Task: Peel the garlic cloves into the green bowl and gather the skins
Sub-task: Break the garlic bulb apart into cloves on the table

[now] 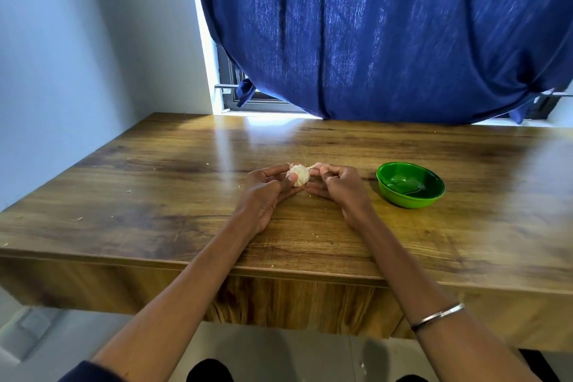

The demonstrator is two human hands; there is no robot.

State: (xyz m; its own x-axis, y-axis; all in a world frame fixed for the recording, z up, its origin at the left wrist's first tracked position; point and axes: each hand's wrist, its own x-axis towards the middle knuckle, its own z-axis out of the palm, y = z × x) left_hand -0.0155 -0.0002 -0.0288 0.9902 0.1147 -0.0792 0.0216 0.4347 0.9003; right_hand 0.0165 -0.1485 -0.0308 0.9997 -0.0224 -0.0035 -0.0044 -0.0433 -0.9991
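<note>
Since the garlic bulb [298, 175] looks whole and the green bowl [410, 184] has no cloves in it that I can see, I'd say this is right at the start: stripping the outer papery skin before any cloves get broken off.

The bulb sits just left of the bowl, held a bit above the bench [155, 183]. The left hand [269, 192] cradles it, fingers curled round the far side and the thumb pressed on the near face, so that grip is closed on the bulb. The right hand [336, 184], between bulb and bowl, has thumb and forefinger pinched on a thin strip of skin [312, 167] coming off the top of the bulb, so that grip is closed on the skin.

Next move, as I read it: pull that strip away from the bulb while the left hand keeps it from turning, then drop the skin somewhere on the bench left of the bowl so it can be gathered later. The skin looks flimsy, so it'll probably tear short and need a few goes. A few crumbs already lie on the bench, well left of the bowl.
</note>
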